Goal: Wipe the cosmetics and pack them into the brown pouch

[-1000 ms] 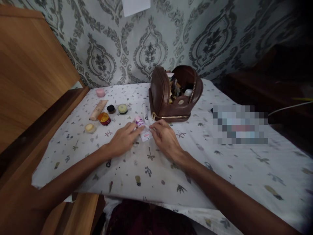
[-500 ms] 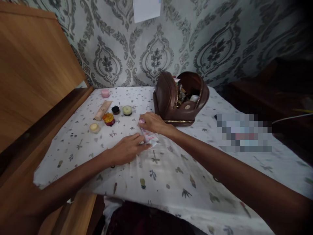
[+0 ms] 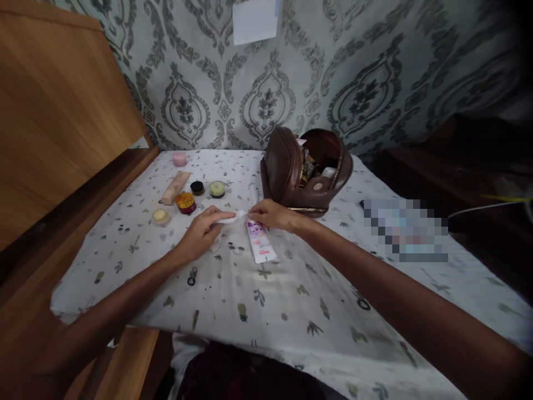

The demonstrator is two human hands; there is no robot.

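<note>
Tube (image 3: 261, 244) now more exposed, right hand (image 3: 270, 215) grasping its top, left hand (image 3: 203, 231) pinching white scrap (image 3: 227, 220)

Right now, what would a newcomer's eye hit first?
Likely the brown bag, standing open at the back, right of centre. Next, the purple-and-white tube mid-picture, with the right hand at its far end and the left hand pinching a white item nearby. Then the amber-and-red jar, bright on the left.

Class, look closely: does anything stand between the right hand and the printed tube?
Nothing visible does: the right hand grips the printed tube at its far end. The left hand holds a white item to the tube's left.
</note>
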